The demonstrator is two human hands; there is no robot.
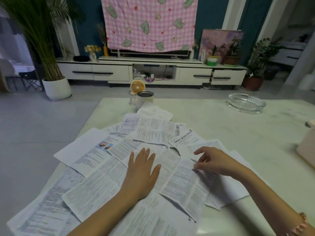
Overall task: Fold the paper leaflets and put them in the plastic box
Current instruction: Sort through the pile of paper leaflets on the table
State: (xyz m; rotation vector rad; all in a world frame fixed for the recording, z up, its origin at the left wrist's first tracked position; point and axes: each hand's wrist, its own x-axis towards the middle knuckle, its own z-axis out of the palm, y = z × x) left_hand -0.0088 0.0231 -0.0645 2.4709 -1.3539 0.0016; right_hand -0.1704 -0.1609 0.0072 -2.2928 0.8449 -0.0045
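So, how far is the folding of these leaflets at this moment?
Done: nothing visible; every sheet in the pile lies unfolded on the table. In hand: the left hand presses one leaflet flat, and the right hand touches its edge. Left: all the folding and boxing; only part of a pale box shows at right.

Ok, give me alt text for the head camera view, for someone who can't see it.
A left hand presses flat on a printed leaflet while the right hand pinches its right edge, amid other leaflets spread unfolded over a pale table. A cup and a glass ashtray stand at the table's far edge, with a TV stand beyond.
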